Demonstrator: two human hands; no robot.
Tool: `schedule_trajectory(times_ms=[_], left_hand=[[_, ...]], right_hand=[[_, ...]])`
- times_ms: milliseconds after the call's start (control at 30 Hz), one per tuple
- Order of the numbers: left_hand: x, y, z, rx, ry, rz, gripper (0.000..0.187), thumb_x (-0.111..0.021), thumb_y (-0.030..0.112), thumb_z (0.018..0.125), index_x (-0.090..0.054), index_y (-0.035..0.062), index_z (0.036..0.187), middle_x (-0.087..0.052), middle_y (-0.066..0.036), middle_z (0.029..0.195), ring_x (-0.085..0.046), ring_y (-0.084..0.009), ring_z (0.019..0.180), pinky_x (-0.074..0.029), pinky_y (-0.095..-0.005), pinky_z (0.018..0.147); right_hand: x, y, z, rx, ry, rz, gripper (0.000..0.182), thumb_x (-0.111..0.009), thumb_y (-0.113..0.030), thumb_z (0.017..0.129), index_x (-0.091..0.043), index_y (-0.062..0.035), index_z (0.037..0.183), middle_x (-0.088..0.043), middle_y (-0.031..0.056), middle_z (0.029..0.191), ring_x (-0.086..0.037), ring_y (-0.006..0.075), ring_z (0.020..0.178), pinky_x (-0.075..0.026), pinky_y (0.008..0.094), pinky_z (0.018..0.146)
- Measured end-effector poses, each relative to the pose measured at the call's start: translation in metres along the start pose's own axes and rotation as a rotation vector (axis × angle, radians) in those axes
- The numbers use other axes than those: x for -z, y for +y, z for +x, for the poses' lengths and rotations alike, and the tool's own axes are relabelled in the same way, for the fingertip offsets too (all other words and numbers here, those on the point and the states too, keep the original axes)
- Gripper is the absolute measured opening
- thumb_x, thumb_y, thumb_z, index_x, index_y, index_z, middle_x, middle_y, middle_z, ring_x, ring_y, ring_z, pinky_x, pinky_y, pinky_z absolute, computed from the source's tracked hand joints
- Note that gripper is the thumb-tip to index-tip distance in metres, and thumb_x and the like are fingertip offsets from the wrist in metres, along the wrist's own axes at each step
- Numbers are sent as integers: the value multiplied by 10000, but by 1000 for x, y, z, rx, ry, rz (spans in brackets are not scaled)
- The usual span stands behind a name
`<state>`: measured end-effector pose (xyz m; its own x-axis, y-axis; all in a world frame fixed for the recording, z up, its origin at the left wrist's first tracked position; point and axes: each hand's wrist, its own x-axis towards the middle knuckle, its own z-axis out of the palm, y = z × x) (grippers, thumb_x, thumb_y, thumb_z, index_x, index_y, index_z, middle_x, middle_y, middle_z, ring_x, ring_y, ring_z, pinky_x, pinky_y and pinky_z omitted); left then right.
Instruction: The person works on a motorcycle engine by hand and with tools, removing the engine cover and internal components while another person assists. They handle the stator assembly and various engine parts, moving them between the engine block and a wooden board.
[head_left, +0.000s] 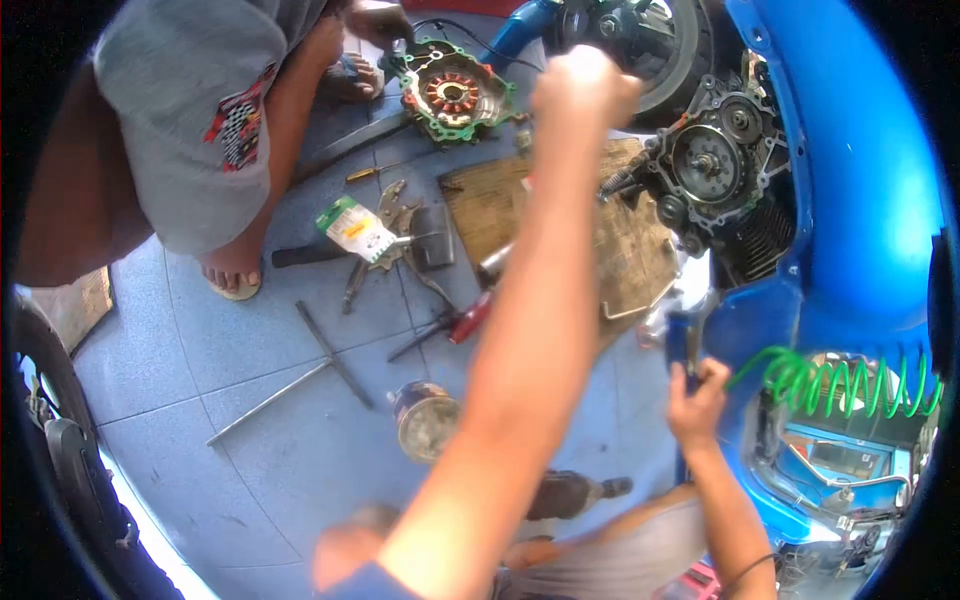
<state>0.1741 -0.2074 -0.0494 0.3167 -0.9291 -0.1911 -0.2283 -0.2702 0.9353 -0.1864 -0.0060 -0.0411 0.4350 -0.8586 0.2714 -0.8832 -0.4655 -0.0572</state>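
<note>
My left hand [590, 92] is stretched far forward, close to the scooter's rear wheel and beside the opened engine [712, 160]. It looks closed, but motion blur and glare hide whatever is in it. At the right, my right hand [697, 400] is wrapped around a dark blue air blow gun [684, 345], beside the blue scooter body [865, 190]. A green coiled hose [840, 385] runs up to that hand. Between the arm and the other person lies an engine cover with a copper-wound stator [452, 93], edged by a green gasket.
Another person's hand [378, 22] touches the engine cover; their foot [232, 275] is on the tiles. A stained wooden board [630, 255], a hammer [432, 238], a red-handled screwdriver [470, 318], a T-shaped wrench [325, 358] and a tin can [428, 425] lie around.
</note>
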Motion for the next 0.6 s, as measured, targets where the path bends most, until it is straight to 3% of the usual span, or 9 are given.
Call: schedule_trajectory(times_ms=[100,167,200,267,300,333,400,433,600], left_hand=[[-28,36,-84,-141,186,-273,336,-695,310,871,-706,-18,946,-717,-253,963,-704,-411,957,-567,-480,849],[-42,42,-120,-129,157,-439,358,-680,328,898,-673,-1,1039,-691,-212,989,-661,-392,996,-493,-507,899],[-64,41,-133,-160,284,-463,406,-679,381,894,-680,3,1041,-709,-195,943,-670,-383,941,-507,-488,831],[-81,44,-167,-171,326,-483,478,-674,381,912,-610,-2,1191,-664,-196,1056,-607,-382,1041,-461,-493,907],[-100,44,-178,-217,391,-491,524,-676,384,915,-572,-11,1243,-632,-200,1123,-567,-384,1100,-434,-499,940],[-112,47,-188,-263,453,-499,572,-678,386,919,-534,-21,1294,-600,-204,1189,-526,-386,1159,-406,-504,973],[-139,52,-206,-314,397,-479,684,-700,382,901,-460,-27,1392,-521,-228,1293,-461,-407,1245,-358,-519,1031],[-148,55,-211,-334,393,-467,701,-701,378,900,-443,-27,1411,-504,-229,1320,-441,-413,1272,-341,-525,1048],[-178,58,-225,-408,385,-335,723,-708,386,884,-454,-8,1435,-492,-205,1367,-416,-399,1320,-303,-567,1072]], right_hand=[[-2,2,0,8,14,-8,350,-719,-89,892,-401,-19,1023,-461,142,799,-511,345,652,-453,433,622],[-3,0,0,37,26,-20,341,-709,-95,900,-405,-13,1031,-456,146,788,-503,353,627,-449,437,599],[-3,0,0,33,30,-16,341,-709,-95,900,-405,-13,1031,-456,146,788,-503,353,627,-449,437,599],[-5,3,-1,36,17,22,345,-701,-92,902,-390,-11,1025,-432,138,774,-487,348,618,-440,444,588],[-4,15,-7,26,-29,-19,364,-728,-109,886,-461,15,1100,-547,173,858,-572,373,714,-488,432,667],[-2,18,-7,24,-28,-16,364,-728,-109,886,-461,15,1100,-547,173,858,-572,373,714,-488,432,667],[0,24,-6,205,-157,-59,466,-756,-149,868,-532,18,1241,-651,192,1057,-648,375,899,-517,422,818],[-3,17,-2,-87,-282,118,548,-753,-211,889,-548,-16,1358,-644,184,1263,-638,331,1114,-481,400,967],[-10,35,-14,-96,-214,85,546,-744,-219,901,-542,-17,1366,-640,182,1271,-630,321,1129,-475,401,974]])
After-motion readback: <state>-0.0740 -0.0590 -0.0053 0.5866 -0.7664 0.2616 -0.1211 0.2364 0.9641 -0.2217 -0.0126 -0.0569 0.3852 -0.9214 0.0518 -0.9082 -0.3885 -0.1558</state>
